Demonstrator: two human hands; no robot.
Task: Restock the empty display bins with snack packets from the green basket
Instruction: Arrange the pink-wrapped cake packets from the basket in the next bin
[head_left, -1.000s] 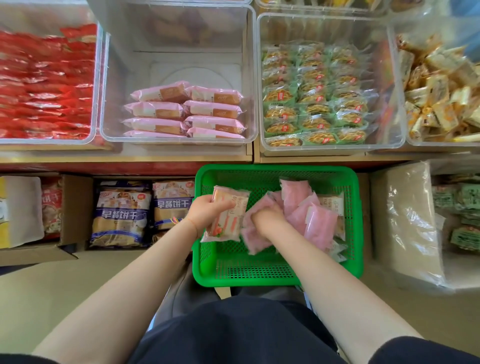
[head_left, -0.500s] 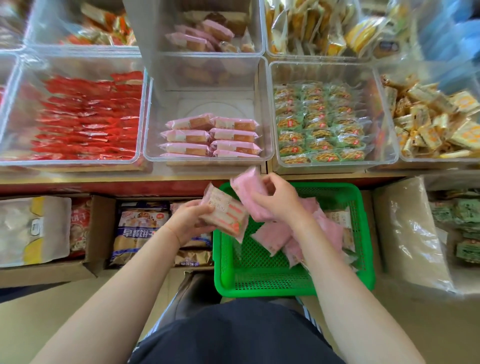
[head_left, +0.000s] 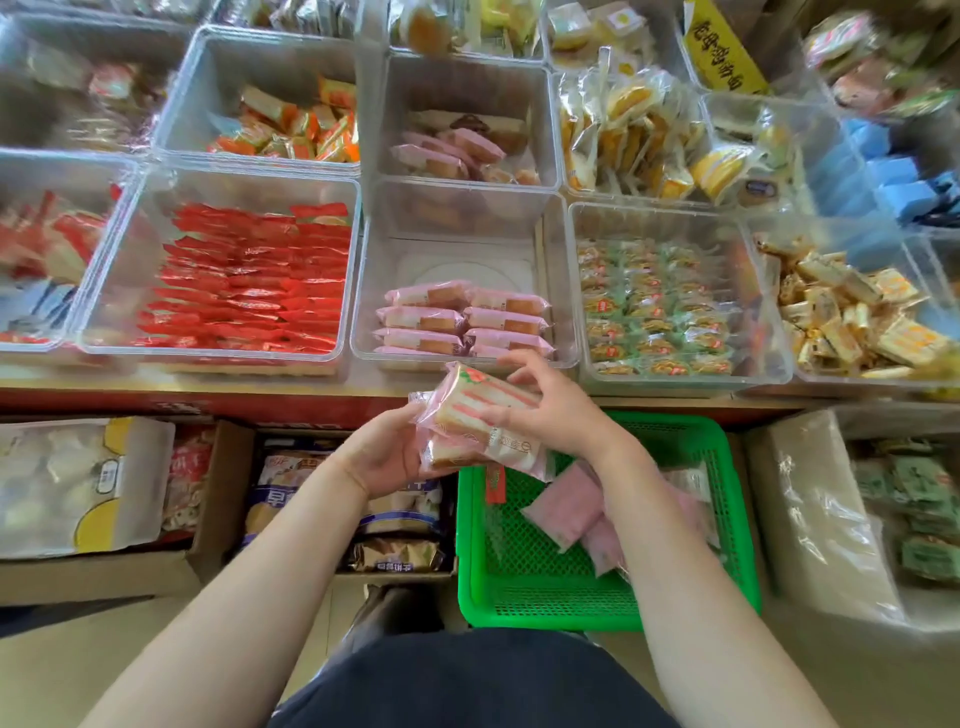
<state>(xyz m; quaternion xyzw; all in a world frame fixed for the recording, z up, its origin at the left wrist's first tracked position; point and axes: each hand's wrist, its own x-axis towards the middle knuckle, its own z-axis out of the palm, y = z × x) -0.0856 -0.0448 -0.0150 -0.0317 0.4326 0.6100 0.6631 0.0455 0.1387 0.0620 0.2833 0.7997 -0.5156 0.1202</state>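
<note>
Pkts (head_left: 480, 415) now raised off basket (head_left: 727, 519), pink-striped cake, clear wrap, both hands.

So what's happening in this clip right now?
A person is restocking a snack display. Both the left hand and the right hand hold a small stack of pink cake packets just in front of the clear bin, which is partly filled with matching packets. More pink packets remain in the green basket below.
</note>
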